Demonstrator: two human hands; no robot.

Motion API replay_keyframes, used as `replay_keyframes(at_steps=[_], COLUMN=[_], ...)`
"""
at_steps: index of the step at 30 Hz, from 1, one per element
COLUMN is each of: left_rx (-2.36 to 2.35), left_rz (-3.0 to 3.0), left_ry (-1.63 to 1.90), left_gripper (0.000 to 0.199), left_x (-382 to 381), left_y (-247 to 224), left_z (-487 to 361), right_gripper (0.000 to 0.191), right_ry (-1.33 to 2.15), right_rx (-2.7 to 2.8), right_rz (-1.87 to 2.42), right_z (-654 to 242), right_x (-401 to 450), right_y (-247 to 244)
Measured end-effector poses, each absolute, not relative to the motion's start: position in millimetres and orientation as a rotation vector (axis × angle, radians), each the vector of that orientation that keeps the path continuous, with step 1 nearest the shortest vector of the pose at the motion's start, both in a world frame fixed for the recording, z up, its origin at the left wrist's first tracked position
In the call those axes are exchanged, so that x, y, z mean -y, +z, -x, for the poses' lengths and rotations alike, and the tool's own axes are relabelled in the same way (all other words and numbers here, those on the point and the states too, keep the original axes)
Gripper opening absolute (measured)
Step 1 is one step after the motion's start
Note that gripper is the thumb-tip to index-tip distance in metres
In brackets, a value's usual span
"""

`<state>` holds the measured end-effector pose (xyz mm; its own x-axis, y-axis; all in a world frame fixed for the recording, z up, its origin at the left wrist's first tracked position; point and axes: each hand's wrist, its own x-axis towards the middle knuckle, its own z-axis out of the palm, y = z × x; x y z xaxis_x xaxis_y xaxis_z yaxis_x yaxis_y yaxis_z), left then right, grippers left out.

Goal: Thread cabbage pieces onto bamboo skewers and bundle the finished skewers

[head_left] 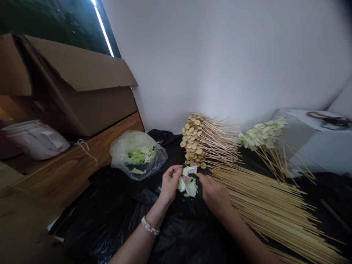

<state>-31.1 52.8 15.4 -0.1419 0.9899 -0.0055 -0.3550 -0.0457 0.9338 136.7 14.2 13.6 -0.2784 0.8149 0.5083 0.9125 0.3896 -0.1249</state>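
Observation:
Pale cabbage leaves [190,186] are between my two hands, above the black plastic sheet. The fingers of my left hand [171,179] pinch a leaf at its left side. My right hand [213,190] is closed at the other side, its fingertips on what looks like a thin skewer meeting the leaf; most of that skewer is hidden. Just beyond my hands lies a stack of skewers with round pale slices [192,137] on their ends. To the right spreads a large pile of bare wooden skewers [269,205].
A clear plastic bag [118,154] with cabbage pieces [141,154] sits to the left. Skewered cabbage [264,134] lies by a white box [310,143] at right. An open cardboard box [96,106] and a white plastic jug [35,139] stand at far left. A white wall [220,55] rises behind.

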Motion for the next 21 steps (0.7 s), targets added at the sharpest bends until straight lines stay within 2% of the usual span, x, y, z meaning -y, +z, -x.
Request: replay_keyframes(at_steps=[6, 8, 11, 13, 16, 21], left_rx=[-0.872, -0.743, -0.620, -0.646, -0.686, -0.669], left_rz=[-0.447, -0.345, -0.316, -0.345, -0.427, -0.541], left_ry=[1.362, 1.314, 1.272, 1.272, 1.325, 1.410], left_gripper=[0.017, 0.023, 0.052, 0.065, 0.066, 0.052], left_x=[-57.7, -58.9, -59.3, -59.1, -59.9, -64.0], left_y=[26.0, 29.9, 31.9, 30.2, 25.0, 15.0], left_z=[39.9, 45.9, 52.5, 53.5, 51.1, 48.5], right_gripper=[0.038, 0.038, 0.037, 0.036, 0.036, 0.036], right_ry=[-0.292, -0.313, -0.340, -0.356, -0.373, -0.387], right_rx=[2.130, 2.129, 2.111, 2.108, 2.136, 2.150], right_rz=[1.438, 1.399, 1.316, 1.249, 1.169, 1.134], right_z=[-136.9, -137.0, -137.1, -136.9, -136.3, -136.3], right_x=[-14.5, -15.0, -15.6, -15.5, -14.0, -11.8], right_y=[11.6, 10.5, 9.0, 8.8, 10.5, 13.5])
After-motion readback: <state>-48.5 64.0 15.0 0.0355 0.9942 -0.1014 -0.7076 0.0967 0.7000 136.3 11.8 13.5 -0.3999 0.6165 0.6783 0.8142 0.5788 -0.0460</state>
